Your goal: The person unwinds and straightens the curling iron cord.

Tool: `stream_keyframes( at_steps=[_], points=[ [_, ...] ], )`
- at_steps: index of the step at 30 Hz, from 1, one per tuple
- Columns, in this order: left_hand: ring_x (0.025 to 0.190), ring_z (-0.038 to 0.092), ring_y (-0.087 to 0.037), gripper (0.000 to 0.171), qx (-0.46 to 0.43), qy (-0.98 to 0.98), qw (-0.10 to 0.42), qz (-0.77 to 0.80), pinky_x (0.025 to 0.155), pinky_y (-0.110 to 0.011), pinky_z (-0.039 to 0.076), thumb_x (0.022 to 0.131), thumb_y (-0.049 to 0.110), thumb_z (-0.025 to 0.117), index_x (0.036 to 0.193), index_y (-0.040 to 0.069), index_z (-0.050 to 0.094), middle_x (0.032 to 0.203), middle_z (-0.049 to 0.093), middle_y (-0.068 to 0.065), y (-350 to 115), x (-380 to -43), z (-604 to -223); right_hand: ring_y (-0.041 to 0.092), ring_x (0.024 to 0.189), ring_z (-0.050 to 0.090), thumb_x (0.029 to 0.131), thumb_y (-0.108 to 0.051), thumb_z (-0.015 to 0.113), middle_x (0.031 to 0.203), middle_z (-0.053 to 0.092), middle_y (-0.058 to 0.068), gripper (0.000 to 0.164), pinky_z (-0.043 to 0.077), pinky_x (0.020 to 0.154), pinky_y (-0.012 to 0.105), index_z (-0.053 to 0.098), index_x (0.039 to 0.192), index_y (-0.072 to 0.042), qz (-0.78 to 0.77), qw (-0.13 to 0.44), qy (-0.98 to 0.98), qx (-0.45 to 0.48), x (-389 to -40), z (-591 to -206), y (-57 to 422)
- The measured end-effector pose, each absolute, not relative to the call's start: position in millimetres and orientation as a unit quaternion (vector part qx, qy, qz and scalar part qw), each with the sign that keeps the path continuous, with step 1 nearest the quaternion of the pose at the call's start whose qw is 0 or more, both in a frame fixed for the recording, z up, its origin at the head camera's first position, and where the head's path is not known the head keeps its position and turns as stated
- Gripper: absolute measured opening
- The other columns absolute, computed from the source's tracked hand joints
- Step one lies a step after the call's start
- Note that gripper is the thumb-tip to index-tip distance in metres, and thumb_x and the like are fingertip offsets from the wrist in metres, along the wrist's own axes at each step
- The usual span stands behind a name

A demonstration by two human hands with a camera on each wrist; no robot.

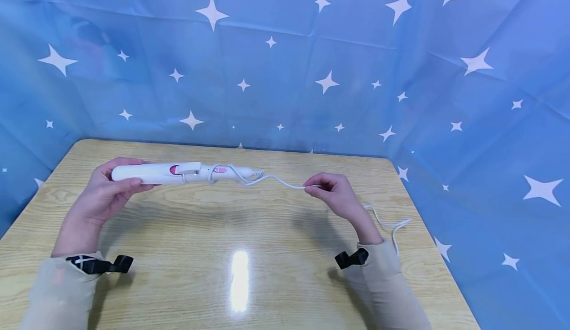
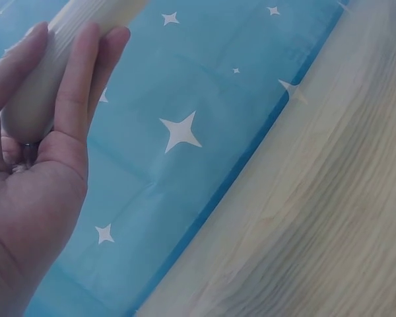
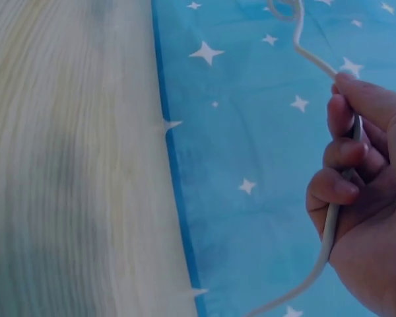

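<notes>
My left hand [image 1: 108, 187] grips a white curling iron [image 1: 156, 173] by its rounded left end, thumb in front and fingers behind. The iron is held level above the table, with a clamp lever and pink parts near its middle. Its white cord [image 1: 285, 183] loops round the handle end and stretches right to my right hand [image 1: 334, 191], which pinches it between thumb and fingertips. In the right wrist view the cord [image 3: 317, 61] passes under the thumb tip, runs behind the curled fingers and leaves below the palm. The left wrist view shows the iron's smooth end [image 2: 36, 99] between the fingers.
Past my right wrist, the rest of the cord [image 1: 376, 214] trails onto the wooden table [image 1: 187, 270]. A blue cloth [image 1: 285, 58] with white stars stands behind the table and along its sides. Black straps with small cameras sit on both wrists.
</notes>
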State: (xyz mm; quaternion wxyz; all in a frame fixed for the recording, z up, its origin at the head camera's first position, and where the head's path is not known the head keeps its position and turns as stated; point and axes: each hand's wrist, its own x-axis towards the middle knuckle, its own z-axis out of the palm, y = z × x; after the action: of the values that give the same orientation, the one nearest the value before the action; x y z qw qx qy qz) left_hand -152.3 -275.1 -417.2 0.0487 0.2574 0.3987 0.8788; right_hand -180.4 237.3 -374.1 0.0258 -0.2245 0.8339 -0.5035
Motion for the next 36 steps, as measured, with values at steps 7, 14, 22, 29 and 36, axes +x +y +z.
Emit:
stream_keyframes(
  at_steps=[7, 14, 22, 29, 36],
  points=[
    [0.117, 0.065, -0.033, 0.048, 0.268, 0.388, 0.057, 0.880, 0.092, -0.049, 0.057, 0.093, -0.033, 0.034, 0.126, -0.013, 0.063, 0.129, 0.064, -0.022, -276.3, -155.9, -414.7, 0.013, 0.060, 0.045, 0.097, -0.008, 0.072, 0.082, 0.068, 0.010, 0.009, 0.038, 0.051, 0.023, 0.077, 0.103, -0.003, -0.498, 0.024, 0.841, -0.209, -177.7, -374.8, 246.5],
    [0.113, 0.065, -0.033, 0.044, 0.239, 0.404, 0.031, 0.882, 0.089, -0.047, 0.061, 0.093, -0.031, 0.040, 0.126, -0.014, 0.063, 0.127, 0.062, -0.023, -270.1, -153.6, -415.8, 0.013, 0.062, 0.049, 0.096, -0.005, 0.073, 0.081, 0.068, 0.005, 0.009, 0.040, 0.052, 0.022, 0.076, 0.102, -0.001, -0.506, 0.009, 0.840, -0.195, -180.4, -377.1, 252.8],
    [0.114, 0.065, -0.033, 0.044, 0.231, 0.407, 0.029, 0.883, 0.088, -0.046, 0.062, 0.092, -0.031, 0.040, 0.125, -0.013, 0.064, 0.127, 0.063, -0.024, -264.9, -152.7, -415.5, 0.022, 0.069, 0.059, 0.096, -0.005, 0.072, 0.088, 0.071, 0.007, 0.010, 0.050, 0.057, 0.026, 0.076, 0.103, 0.000, -0.506, 0.034, 0.836, -0.207, -182.3, -377.4, 254.0],
    [0.115, 0.065, -0.031, 0.046, 0.238, 0.413, 0.045, 0.878, 0.090, -0.046, 0.060, 0.092, -0.032, 0.039, 0.124, -0.012, 0.065, 0.127, 0.064, -0.022, -263.6, -155.5, -415.6, 0.021, 0.075, 0.066, 0.102, -0.008, 0.065, 0.091, 0.073, 0.013, 0.018, 0.060, 0.065, 0.036, 0.073, 0.113, 0.004, -0.499, 0.115, 0.823, -0.246, -185.0, -378.4, 251.3],
    [0.116, 0.065, -0.030, 0.049, 0.248, 0.412, 0.062, 0.874, 0.090, -0.046, 0.058, 0.091, -0.034, 0.037, 0.124, -0.011, 0.066, 0.128, 0.066, -0.020, -263.8, -157.5, -414.7, 0.030, 0.090, 0.074, 0.105, -0.010, 0.059, 0.102, 0.074, 0.018, 0.025, 0.062, 0.085, 0.055, 0.069, 0.119, 0.008, -0.527, 0.171, 0.794, -0.248, -186.7, -384.8, 239.2]
  ],
)
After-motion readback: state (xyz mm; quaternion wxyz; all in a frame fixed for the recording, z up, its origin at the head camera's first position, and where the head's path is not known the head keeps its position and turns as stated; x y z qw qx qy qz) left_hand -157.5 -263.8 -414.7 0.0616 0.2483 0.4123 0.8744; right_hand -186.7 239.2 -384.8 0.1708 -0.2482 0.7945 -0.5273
